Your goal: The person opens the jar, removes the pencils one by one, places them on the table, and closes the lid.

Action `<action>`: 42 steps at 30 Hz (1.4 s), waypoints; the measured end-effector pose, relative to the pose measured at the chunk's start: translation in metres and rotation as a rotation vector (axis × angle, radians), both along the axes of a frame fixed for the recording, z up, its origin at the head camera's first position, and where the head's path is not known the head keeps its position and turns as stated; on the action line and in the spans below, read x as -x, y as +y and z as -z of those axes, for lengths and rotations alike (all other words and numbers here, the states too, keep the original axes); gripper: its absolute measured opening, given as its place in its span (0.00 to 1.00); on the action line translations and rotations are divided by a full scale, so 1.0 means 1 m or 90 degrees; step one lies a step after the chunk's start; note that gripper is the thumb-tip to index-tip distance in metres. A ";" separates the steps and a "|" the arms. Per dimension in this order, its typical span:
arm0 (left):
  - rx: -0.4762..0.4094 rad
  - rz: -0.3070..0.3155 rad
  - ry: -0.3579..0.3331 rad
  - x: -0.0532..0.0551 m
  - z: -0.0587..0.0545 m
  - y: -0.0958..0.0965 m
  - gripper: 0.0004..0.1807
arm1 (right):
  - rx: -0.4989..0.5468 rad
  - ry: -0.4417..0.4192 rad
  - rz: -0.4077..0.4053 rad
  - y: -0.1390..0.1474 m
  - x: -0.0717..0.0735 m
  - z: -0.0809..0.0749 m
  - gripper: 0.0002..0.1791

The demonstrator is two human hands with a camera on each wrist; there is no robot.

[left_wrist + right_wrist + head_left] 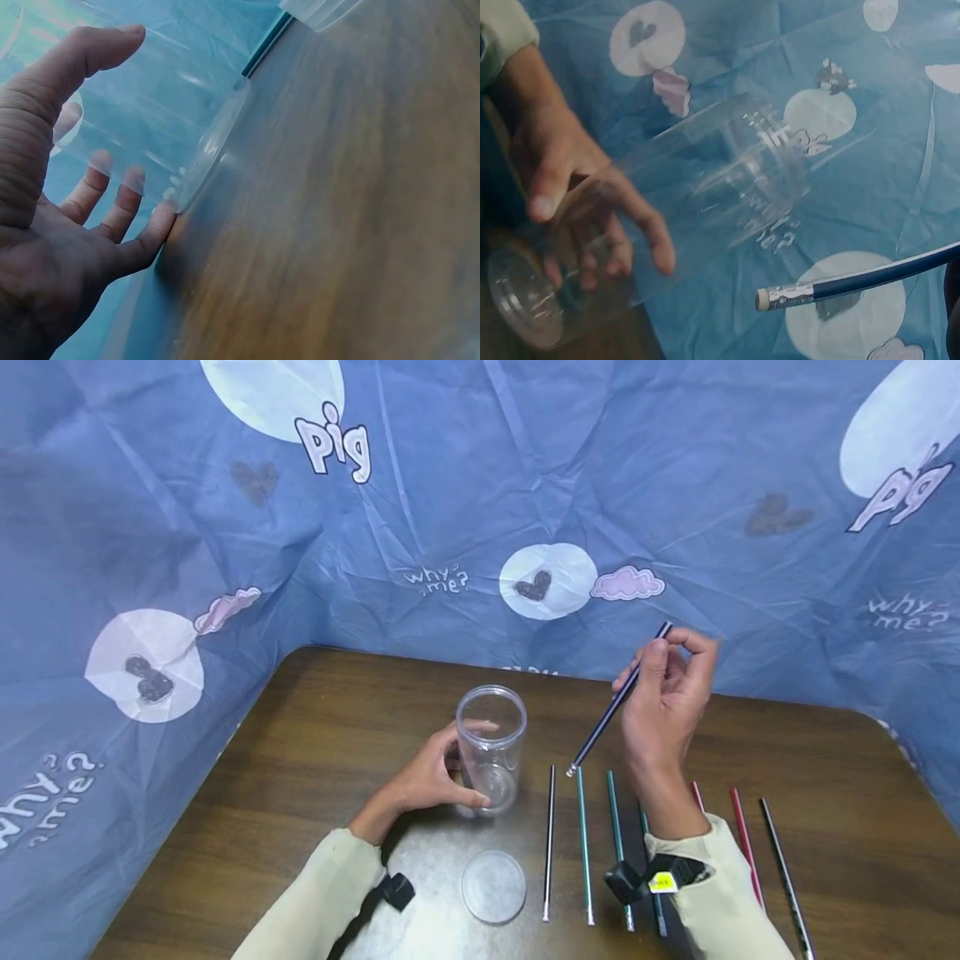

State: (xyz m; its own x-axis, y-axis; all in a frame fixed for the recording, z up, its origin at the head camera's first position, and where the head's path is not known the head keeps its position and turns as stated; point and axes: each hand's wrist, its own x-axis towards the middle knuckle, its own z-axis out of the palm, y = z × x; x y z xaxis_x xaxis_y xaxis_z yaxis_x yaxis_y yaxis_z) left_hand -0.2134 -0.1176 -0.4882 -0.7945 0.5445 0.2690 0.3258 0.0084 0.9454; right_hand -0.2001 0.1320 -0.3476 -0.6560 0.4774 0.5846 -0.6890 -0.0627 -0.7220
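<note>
My left hand (431,774) holds a clear plastic jar (491,752) from its left side, fingers behind it and thumb low in front. The jar stands upright with its mouth uncovered. In the left wrist view the little finger touches near the jar's base (214,142). To the right, my right hand (667,714) pinches a dark blue pencil (611,710) in the air. This pencil slants down to the left, its eraser end (763,299) lowest and apart from the jar. On the table before the jar lies a round translucent lid (494,887).
Right of the lid, several pencils lie roughly side by side: a dark one (549,852), teal ones (585,852), red ones (746,843) and another dark one (787,877). My right forearm partly covers some. A blue printed cloth (450,510) hangs behind the brown table (360,693).
</note>
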 end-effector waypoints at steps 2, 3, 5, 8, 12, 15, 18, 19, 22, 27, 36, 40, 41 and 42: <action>0.000 -0.009 0.008 0.002 0.000 -0.001 0.51 | -0.015 -0.025 0.000 0.003 -0.002 0.006 0.07; 0.001 -0.016 0.014 0.003 0.000 -0.003 0.51 | -0.024 -0.038 0.002 0.005 -0.003 0.010 0.06; -0.005 -0.032 0.019 0.005 0.001 -0.007 0.50 | -0.037 -0.063 0.004 0.008 -0.004 0.016 0.06; -0.009 -0.048 0.022 0.007 0.003 -0.014 0.49 | -0.049 -0.088 0.012 0.012 -0.007 0.022 0.05; -0.019 -0.049 0.012 0.008 0.001 -0.018 0.50 | -0.043 -0.101 0.019 0.020 -0.009 0.028 0.07; -0.019 -0.050 0.000 0.007 0.000 -0.019 0.50 | -0.037 -0.114 0.018 0.028 -0.012 0.034 0.07; -0.015 -0.049 -0.009 0.007 -0.001 -0.020 0.50 | -0.034 -0.123 0.015 0.038 -0.015 0.040 0.06; -0.012 -0.048 -0.009 0.007 -0.001 -0.020 0.50 | -0.034 -0.123 0.016 0.042 -0.016 0.042 0.05; -0.009 -0.044 -0.008 0.007 0.000 -0.020 0.50 | -0.031 -0.119 0.023 0.055 -0.019 0.044 0.04; -0.006 -0.044 -0.005 0.009 -0.001 -0.019 0.50 | -0.049 -0.135 0.064 0.074 -0.026 0.044 0.03; -0.003 -0.045 -0.009 0.010 -0.002 -0.020 0.49 | -0.059 -0.184 0.117 0.102 -0.032 0.052 0.02; 0.001 -0.041 -0.008 0.010 -0.002 -0.020 0.49 | -0.078 -0.222 0.159 0.118 -0.034 0.056 0.03; 0.000 -0.038 -0.007 0.010 -0.003 -0.020 0.49 | -0.075 -0.229 0.163 0.123 -0.035 0.057 0.03; -0.002 -0.037 -0.006 0.010 -0.003 -0.019 0.49 | -0.083 -0.240 0.173 0.128 -0.036 0.058 0.04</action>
State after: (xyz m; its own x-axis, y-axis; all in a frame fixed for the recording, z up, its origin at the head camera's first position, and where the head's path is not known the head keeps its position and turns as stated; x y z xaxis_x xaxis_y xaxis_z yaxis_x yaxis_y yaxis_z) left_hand -0.2236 -0.1367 -0.4854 -0.8272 0.4968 0.2625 0.3154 0.0240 0.9487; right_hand -0.1644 0.2602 -0.4058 -0.6958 0.5991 0.3961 -0.3567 0.1904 -0.9146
